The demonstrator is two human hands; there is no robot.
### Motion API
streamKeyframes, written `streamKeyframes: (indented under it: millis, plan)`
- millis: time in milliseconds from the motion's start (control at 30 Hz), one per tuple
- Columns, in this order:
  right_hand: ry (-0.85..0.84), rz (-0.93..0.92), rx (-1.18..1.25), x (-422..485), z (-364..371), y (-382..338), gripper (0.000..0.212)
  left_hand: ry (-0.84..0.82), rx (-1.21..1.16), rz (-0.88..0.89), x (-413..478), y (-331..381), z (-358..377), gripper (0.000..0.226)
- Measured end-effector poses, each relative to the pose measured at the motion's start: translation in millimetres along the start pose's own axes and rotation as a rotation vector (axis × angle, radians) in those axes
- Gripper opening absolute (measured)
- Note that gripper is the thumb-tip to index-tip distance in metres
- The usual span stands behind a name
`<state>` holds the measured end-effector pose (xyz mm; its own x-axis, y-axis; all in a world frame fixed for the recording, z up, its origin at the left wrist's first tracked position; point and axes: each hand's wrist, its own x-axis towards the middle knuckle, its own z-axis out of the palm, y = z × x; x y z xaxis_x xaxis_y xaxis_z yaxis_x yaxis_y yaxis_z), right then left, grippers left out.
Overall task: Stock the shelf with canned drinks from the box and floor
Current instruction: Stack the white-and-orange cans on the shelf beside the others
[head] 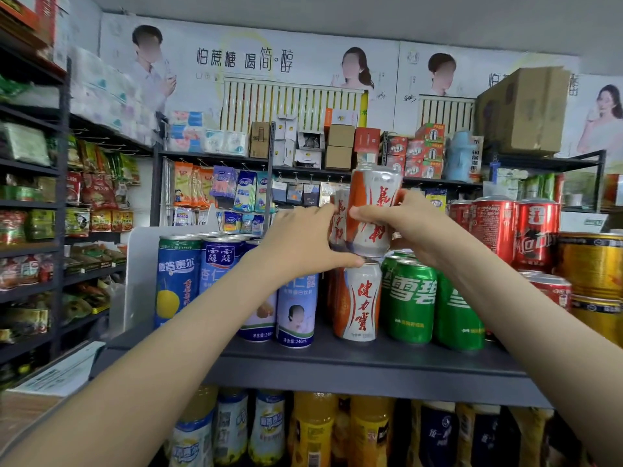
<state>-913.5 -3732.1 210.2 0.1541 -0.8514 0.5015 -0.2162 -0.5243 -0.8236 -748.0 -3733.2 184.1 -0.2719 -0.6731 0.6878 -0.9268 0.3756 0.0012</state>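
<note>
Stocking the upper tier: below you, bottles (313, 429) fill the lower level, and above them the dark shelf (337, 369) carries its front row close to the front edge. An orange-and-white lower can (360, 298) stands upright there, with a pale blue can (296, 311) just beside it on one flank and green cans (409, 298) on the other.

Your right hand (401, 220) is curled tight around a matching tilted can (371, 210), whose base hovers over the lower can's lid, leaning and not yet seated. Your left hand (296, 244) is spread, its fingers laid straight against a second can (338, 217) of the same kind just behind, and its thumb stretched under towards the lower can's rim.

The risk is in the landing. Let go while the tilted can leans and, by the look of it, it would slide off the narrow lid and drop past the front edge towards the floor. Push down off-centre and the lower can, near the edge, may rock forward into the same fall. Your left thumb sits where the two rims would meet, so it could be pinched. A nudge sideways might also topple the second can into the green cans.

Farther along, red cans (495, 227) are stacked towards the shelf's right end.
</note>
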Motion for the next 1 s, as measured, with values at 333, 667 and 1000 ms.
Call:
streamKeyframes:
  millis: [333,667,1000]
  plan:
    - [0.047,0.05,-0.048,13.3,9.6,10.9,0.038,-0.102,0.037,-0.02,-4.9,-31.5,-0.4,0.086]
    - [0.051,0.062,-0.024,20.4,8.7,19.3,0.04,-0.152,0.057,-0.048,-5.0,-38.7,9.6,0.065]
    - [0.065,0.039,-0.018,27.4,6.9,25.6,0.06,-0.15,0.068,-0.018,-5.6,-38.0,10.0,0.062]
